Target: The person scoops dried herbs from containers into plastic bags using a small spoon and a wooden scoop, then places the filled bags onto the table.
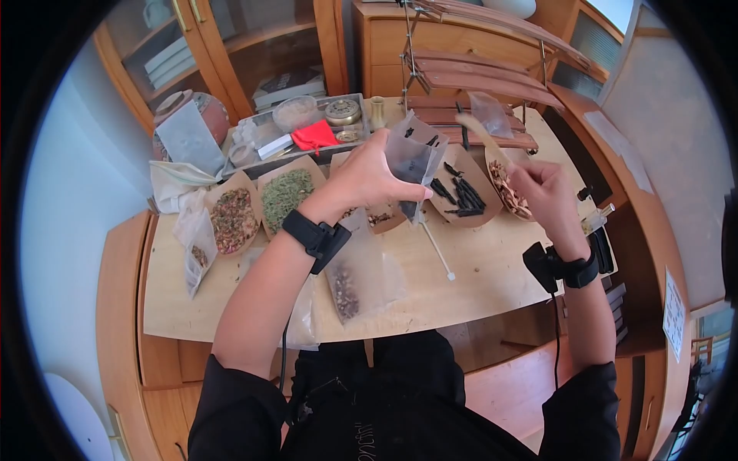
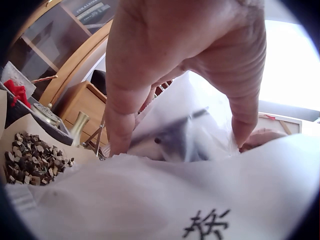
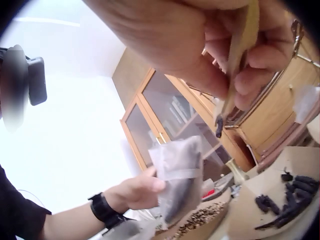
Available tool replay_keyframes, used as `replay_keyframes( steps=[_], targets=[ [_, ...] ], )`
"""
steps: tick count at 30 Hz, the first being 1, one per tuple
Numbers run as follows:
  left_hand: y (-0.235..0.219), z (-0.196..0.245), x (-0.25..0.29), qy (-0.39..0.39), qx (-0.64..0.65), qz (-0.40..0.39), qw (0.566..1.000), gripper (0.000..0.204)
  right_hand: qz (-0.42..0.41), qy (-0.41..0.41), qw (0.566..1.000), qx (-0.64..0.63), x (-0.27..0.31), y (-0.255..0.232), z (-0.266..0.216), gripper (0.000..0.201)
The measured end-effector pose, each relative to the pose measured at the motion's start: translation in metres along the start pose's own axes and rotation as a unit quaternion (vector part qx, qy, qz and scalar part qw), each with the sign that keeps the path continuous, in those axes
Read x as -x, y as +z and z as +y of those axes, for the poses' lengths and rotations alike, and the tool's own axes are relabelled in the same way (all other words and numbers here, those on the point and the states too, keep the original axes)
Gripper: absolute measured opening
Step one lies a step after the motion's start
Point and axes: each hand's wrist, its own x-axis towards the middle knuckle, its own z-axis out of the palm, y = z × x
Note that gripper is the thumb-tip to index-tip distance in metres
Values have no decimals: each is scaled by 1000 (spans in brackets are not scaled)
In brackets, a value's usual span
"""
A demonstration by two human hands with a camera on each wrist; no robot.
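Observation:
My left hand (image 1: 367, 173) holds a translucent bag (image 1: 413, 161) upright above the table, thumb on the near side. Dark pieces show through its wall, and in the left wrist view the hand's fingers straddle the bag (image 2: 175, 125). Off to the right, my right hand (image 1: 547, 196) grips a narrow, light wooden tool (image 1: 484, 138) that points up and to the left. A small dark piece (image 3: 219, 127) is at the tool's lower end in the right wrist view. Between the hands stands a paper tray (image 1: 470, 222) with several black, stick-like pieces (image 1: 465, 198).
More paper trays hold dried petals (image 1: 233, 219), green herb (image 1: 286, 198) and brown chips (image 1: 503, 187). Behind them a red pouch (image 1: 315, 137) lies in a grey box. A filled bag (image 1: 346, 292) and a white stick (image 1: 440, 253) lie in front. A wooden rack (image 1: 477, 73) stands behind.

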Motion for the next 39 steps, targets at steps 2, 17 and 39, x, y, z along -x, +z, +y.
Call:
replay_keyframes(
  steps=[2,17,39],
  targets=[
    [4,0,-2,-7,-10,-1,1000,85,44,-87,994,-55,1,7,-25,26],
    [-5,0,1,15,2,21,1000,84,1,-59,997,42,3,1,-8,17],
    [-1,-5,2,-2,14,4,1000,86,-15,-46,994,-95,12,6,-7,24]
  ],
)
